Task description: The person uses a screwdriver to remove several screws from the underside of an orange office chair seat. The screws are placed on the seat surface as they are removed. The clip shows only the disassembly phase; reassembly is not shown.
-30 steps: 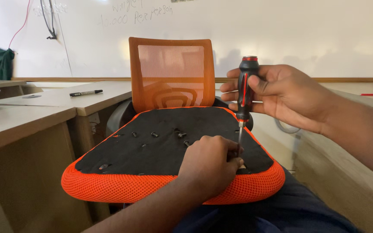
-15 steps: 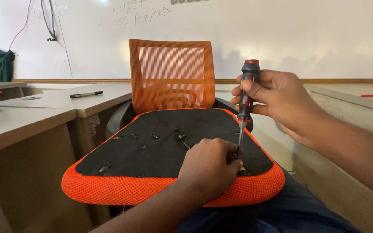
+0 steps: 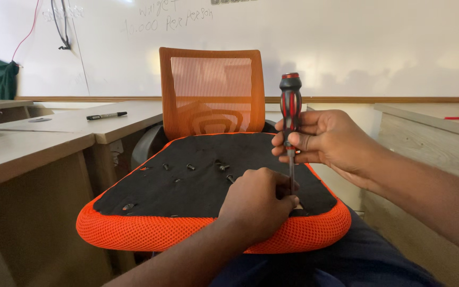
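Right hand point(image 3: 329, 141) gripping upright red-black screwdriver point(image 3: 290, 114) over orange seat cushion point(image 3: 208, 234), left hand point(image 3: 258, 204) curled closed on cushion beside the shaft, black marker point(image 3: 106, 115) on table point(image 3: 81, 125) left of cushion

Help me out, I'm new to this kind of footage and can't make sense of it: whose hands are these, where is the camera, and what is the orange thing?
The camera sits on a person's head and looks down, so both hands are that person's own. The orange thing is a chair seat cushion lying upside down across their lap, with its black underside facing up. A few small dark screws lie loose on it. The right hand grips a red-and-black screwdriver upright, tip down near the seat's front edge. The left hand rests on the seat around the shaft's lower end, hiding the tip. Behind stands an orange mesh chair back, a whiteboard, and a desk with a marker.
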